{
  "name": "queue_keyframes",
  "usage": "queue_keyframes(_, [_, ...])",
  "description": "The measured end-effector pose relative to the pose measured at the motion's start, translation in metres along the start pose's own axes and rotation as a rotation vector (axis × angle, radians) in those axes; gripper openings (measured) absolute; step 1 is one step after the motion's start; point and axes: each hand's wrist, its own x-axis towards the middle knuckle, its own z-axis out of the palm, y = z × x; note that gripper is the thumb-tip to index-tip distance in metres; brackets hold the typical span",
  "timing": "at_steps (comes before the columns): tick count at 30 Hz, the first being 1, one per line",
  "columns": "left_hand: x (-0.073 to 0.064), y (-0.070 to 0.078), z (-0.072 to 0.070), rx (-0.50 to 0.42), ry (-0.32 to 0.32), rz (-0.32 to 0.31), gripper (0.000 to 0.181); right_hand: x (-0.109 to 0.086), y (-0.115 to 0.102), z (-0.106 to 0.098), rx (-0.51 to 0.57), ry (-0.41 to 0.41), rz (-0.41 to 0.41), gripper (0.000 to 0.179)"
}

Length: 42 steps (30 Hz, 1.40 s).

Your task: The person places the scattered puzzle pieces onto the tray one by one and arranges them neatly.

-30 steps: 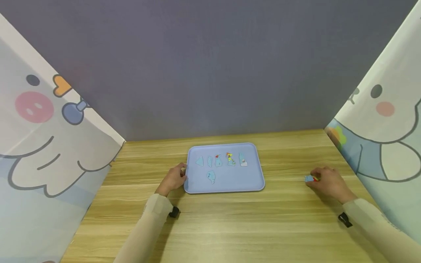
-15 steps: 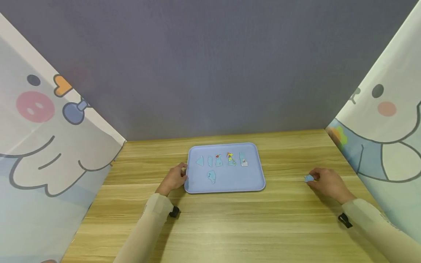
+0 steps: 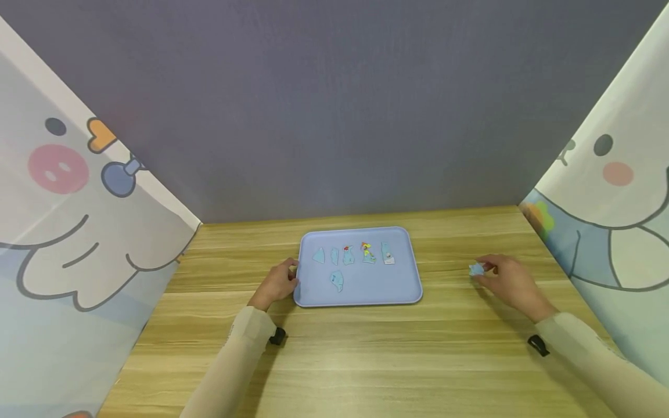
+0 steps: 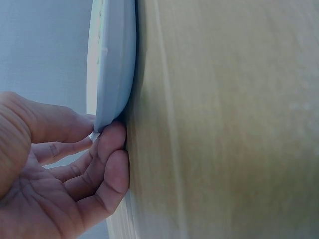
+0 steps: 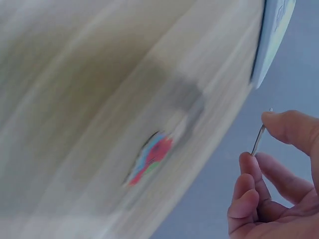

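Note:
At the left edge of a pale blue tray [image 3: 381, 288], my left hand [image 3: 276, 283] pinches the rim; the left wrist view shows the thumb above the tray's edge [image 4: 115, 64] and curled fingers at its underside. Over the right part of the table, my right hand [image 3: 513, 285] holds a small light-blue puzzle piece [image 3: 476, 269] between thumb and fingers. Edge-on in the right wrist view, that puzzle piece looks thin and flat [image 5: 258, 139]. Below it on the table lies another piece [image 5: 151, 157], printed in red, blue and green; my right hand hides it in the head view.
Several light-blue pieces lie on the tray, most in a row along its far half, such as a triangular one [image 3: 319, 255]. One piece [image 3: 337, 280] lies nearer. A grey wall [image 3: 355, 116] stands behind the wooden table [image 3: 366, 360], with cartoon-printed panels [image 3: 627, 244] at both sides.
My right hand has risen a little and moved left and away from me with the light-blue piece; the red part seen beside it earlier no longer shows. My left hand stays on the rim.

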Motion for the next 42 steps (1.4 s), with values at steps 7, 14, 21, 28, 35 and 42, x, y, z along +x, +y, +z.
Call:
queue_keyframes(7, [0.000,0.000,0.001,0.006,0.002,-0.002,0.046,0.010,-0.024,0.011,-0.002,0.014,-0.081,0.033])
queue_keyframes(14, [0.002,-0.002,0.002,0.010,0.000,-0.006,0.045,0.023,-0.047,0.028,0.019,0.024,-0.162,0.034])
queue_keyframes(21, [0.003,-0.004,0.001,0.027,0.010,0.001,0.044,0.040,-0.073,0.046,0.077,0.011,-0.207,0.032])
queue_keyframes(28, [0.002,-0.002,0.002,0.016,0.005,-0.006,0.044,0.061,-0.095,0.070,0.098,-0.056,-0.229,0.035])
queue_keyframes(35, [0.002,-0.001,0.004,0.017,0.014,-0.008,0.044,0.074,-0.127,0.086,0.139,-0.136,-0.225,0.031])
queue_keyframes(42, [0.003,-0.002,0.004,0.013,0.021,0.000,0.044,0.082,-0.157,0.110,0.093,-0.253,-0.142,0.026])
